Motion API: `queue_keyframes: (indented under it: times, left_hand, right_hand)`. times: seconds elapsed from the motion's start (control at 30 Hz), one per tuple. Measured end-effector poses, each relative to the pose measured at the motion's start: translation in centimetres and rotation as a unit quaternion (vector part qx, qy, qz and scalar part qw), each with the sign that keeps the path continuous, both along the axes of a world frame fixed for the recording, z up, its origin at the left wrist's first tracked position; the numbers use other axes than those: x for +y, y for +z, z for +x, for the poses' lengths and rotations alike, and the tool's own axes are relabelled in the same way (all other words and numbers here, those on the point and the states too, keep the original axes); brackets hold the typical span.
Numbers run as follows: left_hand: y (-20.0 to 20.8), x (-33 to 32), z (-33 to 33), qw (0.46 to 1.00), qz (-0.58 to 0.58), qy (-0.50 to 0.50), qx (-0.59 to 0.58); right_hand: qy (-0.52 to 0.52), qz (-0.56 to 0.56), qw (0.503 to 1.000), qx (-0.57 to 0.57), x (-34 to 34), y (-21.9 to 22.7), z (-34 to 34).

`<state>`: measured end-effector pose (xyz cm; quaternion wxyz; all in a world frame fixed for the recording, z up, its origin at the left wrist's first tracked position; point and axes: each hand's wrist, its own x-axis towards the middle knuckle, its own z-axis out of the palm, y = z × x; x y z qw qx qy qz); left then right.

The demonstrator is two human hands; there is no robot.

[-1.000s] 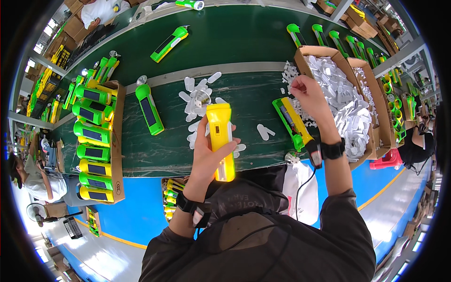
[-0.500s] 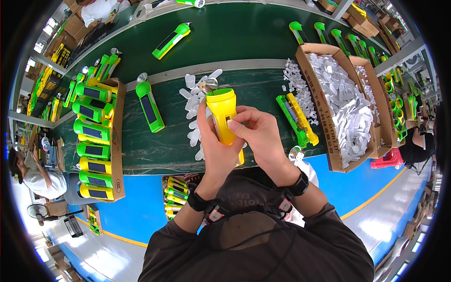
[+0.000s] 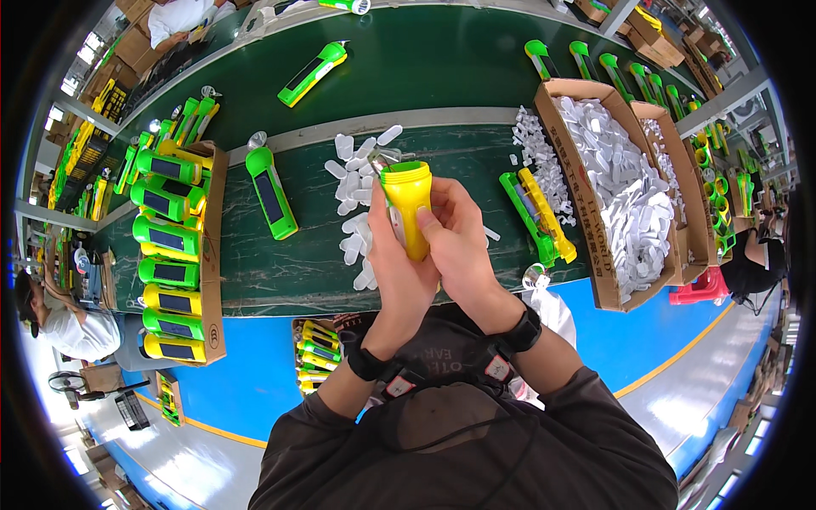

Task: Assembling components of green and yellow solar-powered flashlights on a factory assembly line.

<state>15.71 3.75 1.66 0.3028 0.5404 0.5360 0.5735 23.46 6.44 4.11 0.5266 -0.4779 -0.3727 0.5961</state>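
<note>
Your right hand has come over from the small white pieces at right to join your left hand; both now close round the yellow flashlight body, above the middle of the worktop, right thumb against its side. Likely you're pressing a piece in; the thumb hides whether it's seated.

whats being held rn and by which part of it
A yellow flashlight body: the left grip holds its left side, the right grip its right side, both below its open rim.
</note>
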Motion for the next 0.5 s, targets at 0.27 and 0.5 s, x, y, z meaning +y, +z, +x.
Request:
queue_keyframes:
  times: [0.27,0.5]
  left_hand:
    - [1.6,0.4,-1.3,0.995,-0.004,-0.040,-0.089]
    - [1.6,1.7,-3.1,0.896,-0.165,-0.107,-0.397]
  right_hand:
    - [0.083,0.034,0.996,0.008,-0.4,-0.1,1.1]
    - [0.238,-0.144,0.946,0.168,-4.2,0.6,3.9]
